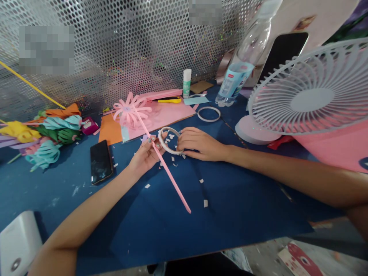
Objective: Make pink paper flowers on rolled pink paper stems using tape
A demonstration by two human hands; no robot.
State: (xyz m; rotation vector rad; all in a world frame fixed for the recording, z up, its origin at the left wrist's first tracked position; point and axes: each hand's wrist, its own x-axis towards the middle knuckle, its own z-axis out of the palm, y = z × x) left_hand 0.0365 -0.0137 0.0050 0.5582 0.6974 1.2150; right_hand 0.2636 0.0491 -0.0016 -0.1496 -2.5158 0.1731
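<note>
My left hand [145,155] is closed around the stem of a pink paper flower [169,172]. The stem slants down toward me, and the looped strips of the flower head spread out beyond my fingers. A narrow roll of white tape [161,141] stands on edge between my hands. My right hand [201,143] grips its right side with bent fingers, while fingertips of my left hand touch or nearly touch its left side. Small white scraps [173,158] lie on the blue table around and under the roll.
Behind are pink paper [172,113], a yellow cutter [169,100], a glue stick [186,83] and another tape roll [209,119]. Paper flowers [48,134] and a phone [101,161] lie left. A bottle [234,82] and a fan [312,99] stand right. Perforated metal [115,46] rises behind.
</note>
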